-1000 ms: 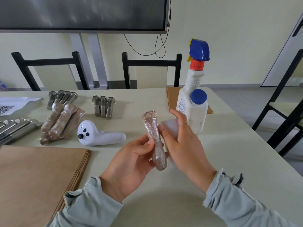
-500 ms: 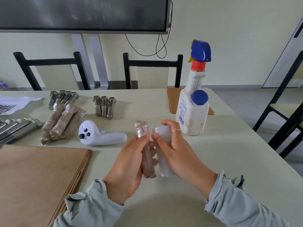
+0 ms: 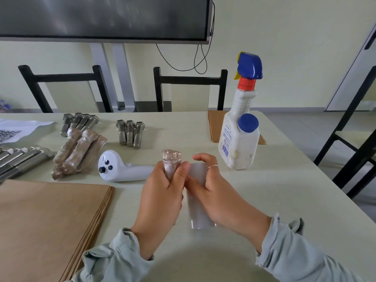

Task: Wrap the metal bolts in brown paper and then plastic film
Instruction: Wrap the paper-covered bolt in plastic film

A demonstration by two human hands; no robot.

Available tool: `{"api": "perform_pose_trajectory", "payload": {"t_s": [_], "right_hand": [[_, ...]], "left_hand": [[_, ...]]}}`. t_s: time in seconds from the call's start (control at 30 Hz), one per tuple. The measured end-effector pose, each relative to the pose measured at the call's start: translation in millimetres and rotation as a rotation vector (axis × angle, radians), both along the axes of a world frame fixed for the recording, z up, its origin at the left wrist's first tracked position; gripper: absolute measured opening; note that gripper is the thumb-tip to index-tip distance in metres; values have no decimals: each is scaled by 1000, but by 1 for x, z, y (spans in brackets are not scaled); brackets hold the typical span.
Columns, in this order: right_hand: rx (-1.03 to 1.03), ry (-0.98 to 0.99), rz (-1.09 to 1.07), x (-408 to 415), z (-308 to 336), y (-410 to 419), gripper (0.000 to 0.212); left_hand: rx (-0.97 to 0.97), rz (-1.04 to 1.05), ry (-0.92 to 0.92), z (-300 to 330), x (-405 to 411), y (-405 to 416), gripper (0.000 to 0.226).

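Two hands meet mid-table, thumbs touching. Left hand (image 3: 160,192) grips the film-covered brown-paper bolt bundle (image 3: 171,162) upright; only its top end shows above the fist, rest hidden in the palm. Right hand (image 3: 211,188) curls round the translucent white plastic film roll (image 3: 198,216), held just beside the bundle; whether film runs between the two is hard to make out.

Bare pale-green tabletop (image 3: 284,200) to the right of the right hand, out to the table edge. Stack of brown paper sheets (image 3: 46,220) left of the left hand, its edge close to the left sleeve, cut off by the frame. White handheld controller (image 3: 120,169) just beyond the left hand. Three finished wrapped bundles (image 3: 78,151) further left, well apart. Three bare steel hex bolts (image 3: 130,134) beyond the controller; more bolts (image 3: 80,122) behind the bundles. Long steel bolts (image 3: 22,159) far left, cut off. White spray bottle with blue trigger (image 3: 239,127) beyond the right hand, near.
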State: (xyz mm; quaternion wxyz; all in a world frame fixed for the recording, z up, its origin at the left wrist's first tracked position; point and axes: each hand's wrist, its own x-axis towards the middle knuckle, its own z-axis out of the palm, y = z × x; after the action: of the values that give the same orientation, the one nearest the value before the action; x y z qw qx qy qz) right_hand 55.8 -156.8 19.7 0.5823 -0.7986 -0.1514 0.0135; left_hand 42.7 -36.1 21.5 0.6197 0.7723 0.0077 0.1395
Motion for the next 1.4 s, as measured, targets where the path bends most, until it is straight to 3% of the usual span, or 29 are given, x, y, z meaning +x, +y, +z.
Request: {"api": "perform_pose_trajectory", "payload": {"t_s": [0.1, 0.2, 0.3, 0.37, 0.43, 0.53, 0.77, 0.87, 1.1, 1.33, 1.4], "right_hand": [[4, 2, -1, -1, -2, 1, 35], [-43, 21, -61, -1, -1, 1, 33], [-30, 140, -181, 7, 0, -3, 30], [-16, 161, -214, 9, 0, -5, 28], [-30, 133, -205, 8, 0, -5, 27], [-68, 138, -204, 6, 1, -1, 26], [-54, 201, -205, 8, -2, -8, 21], [-50, 190, -209, 9, -5, -8, 17], [-38, 215, -215, 9, -7, -10, 14], [0, 220, -232, 8, -11, -10, 14], [0, 215, -245, 9, -13, -12, 13]], "left_hand": [[225, 106, -135, 2, -5, 1, 29], [333, 142, -291, 5, -10, -4, 31], [514, 139, -596, 9, -15, -10, 28], [514, 91, -635, 8, -17, -9, 27], [383, 86, -460, 10, -15, -5, 34], [35, 125, -150, 15, -4, 3, 39], [-498, 136, -171, 38, 12, 54, 31], [-729, 109, -111, 39, 20, 75, 15], [-892, -151, 330, 27, 25, 58, 22], [-1017, -281, 480, 26, 26, 59, 23], [-1092, -304, 425, 32, 26, 58, 14]]}}
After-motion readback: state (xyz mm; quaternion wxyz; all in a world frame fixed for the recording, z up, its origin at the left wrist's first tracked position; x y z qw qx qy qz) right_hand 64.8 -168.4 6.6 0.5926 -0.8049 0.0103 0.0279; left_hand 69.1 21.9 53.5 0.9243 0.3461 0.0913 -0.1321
